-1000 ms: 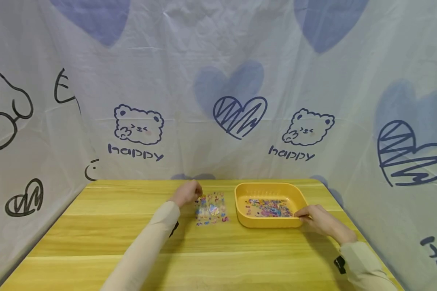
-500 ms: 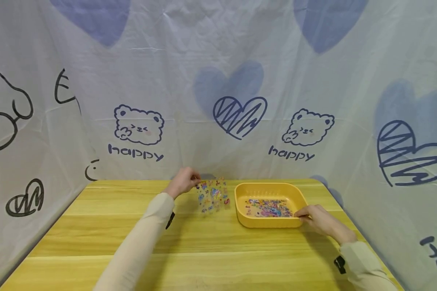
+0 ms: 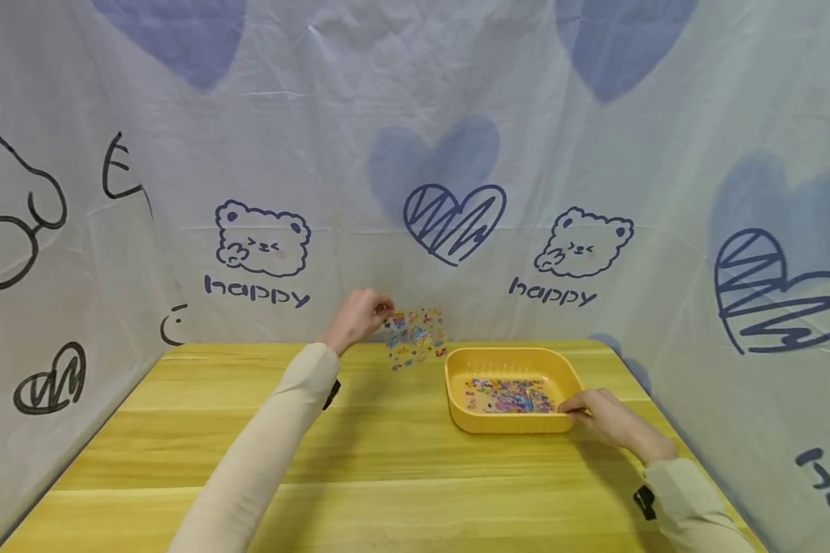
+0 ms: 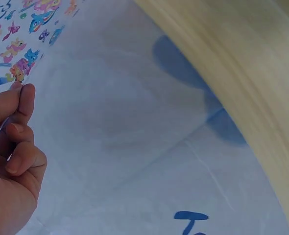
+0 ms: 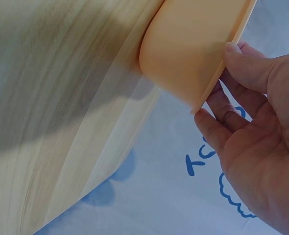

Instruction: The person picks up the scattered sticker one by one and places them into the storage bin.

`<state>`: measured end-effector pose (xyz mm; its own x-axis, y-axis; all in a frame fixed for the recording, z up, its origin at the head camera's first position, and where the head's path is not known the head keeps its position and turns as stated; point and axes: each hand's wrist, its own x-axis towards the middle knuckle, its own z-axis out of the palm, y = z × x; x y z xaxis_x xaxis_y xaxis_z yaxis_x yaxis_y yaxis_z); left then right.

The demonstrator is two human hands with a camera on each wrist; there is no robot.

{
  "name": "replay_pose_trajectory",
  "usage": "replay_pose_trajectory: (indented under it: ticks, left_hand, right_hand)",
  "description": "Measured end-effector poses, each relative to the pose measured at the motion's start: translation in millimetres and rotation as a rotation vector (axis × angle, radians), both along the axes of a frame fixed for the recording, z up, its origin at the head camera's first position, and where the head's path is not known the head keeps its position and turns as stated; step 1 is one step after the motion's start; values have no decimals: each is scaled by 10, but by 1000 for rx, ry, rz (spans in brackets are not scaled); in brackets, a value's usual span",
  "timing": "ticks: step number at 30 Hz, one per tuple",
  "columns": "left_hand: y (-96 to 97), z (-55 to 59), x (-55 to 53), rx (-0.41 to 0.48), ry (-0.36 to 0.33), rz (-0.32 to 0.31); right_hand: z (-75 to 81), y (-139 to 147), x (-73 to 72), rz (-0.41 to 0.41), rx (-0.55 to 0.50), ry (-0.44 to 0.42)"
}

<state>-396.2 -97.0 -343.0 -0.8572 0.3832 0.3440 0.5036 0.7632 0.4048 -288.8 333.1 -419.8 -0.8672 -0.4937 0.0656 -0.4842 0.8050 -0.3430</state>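
A clear sticker sheet [image 3: 418,338] printed with small colourful figures hangs in the air above the table's back edge. My left hand [image 3: 361,316] pinches its upper left corner between thumb and finger; the left wrist view shows the pinched sheet [image 4: 24,51] at its upper left. To the right stands a yellow plastic basin [image 3: 512,423], with my right hand [image 3: 612,421] gripping its front right rim. In the right wrist view the thumb lies on the basin rim [image 5: 235,36] and the fingers are underneath it. More colourful printed sheets [image 3: 515,395] lie inside the basin.
The wood-grain table [image 3: 387,491] ends at the back against a pale cloth curtain [image 3: 360,153] with hearts and bear drawings. Cloth also hangs along the left and right sides.
My left hand has lifted the sticker sheet off the table, raising it up and back, slightly to the right. My right hand and the basin have stayed in place.
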Motion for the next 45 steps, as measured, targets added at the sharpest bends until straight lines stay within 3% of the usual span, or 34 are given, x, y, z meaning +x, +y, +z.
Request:
replay_pose_trajectory:
  ticks: [6, 11, 16, 21, 27, 36, 41, 45]
  left_hand:
    - [184, 93, 2, 63, 36, -20]
    - [451, 40, -10, 85, 1, -77]
    - [744, -92, 1, 81, -67, -108]
    - [995, -265, 31, -24, -90, -115]
    - [1223, -460, 72, -113, -192, -115]
    - [1372, -627, 96, -76, -283, -110]
    - [1426, -717, 86, -201, -223, -120]
    - [1458, -837, 78, -281, -122, -96]
  right_hand:
    - [18, 2, -7, 13, -10, 9]
    - [25, -1, -3, 23, -9, 15]
    - [25, -22, 11, 14, -10, -8]
    - [16, -27, 1, 11, -11, -17]
    - [11, -19, 2, 2, -14, -19]
    - [19, -1, -7, 2, -15, 3]
    - [23, -4, 1, 11, -15, 9]
    - [18, -6, 11, 6, -17, -2]
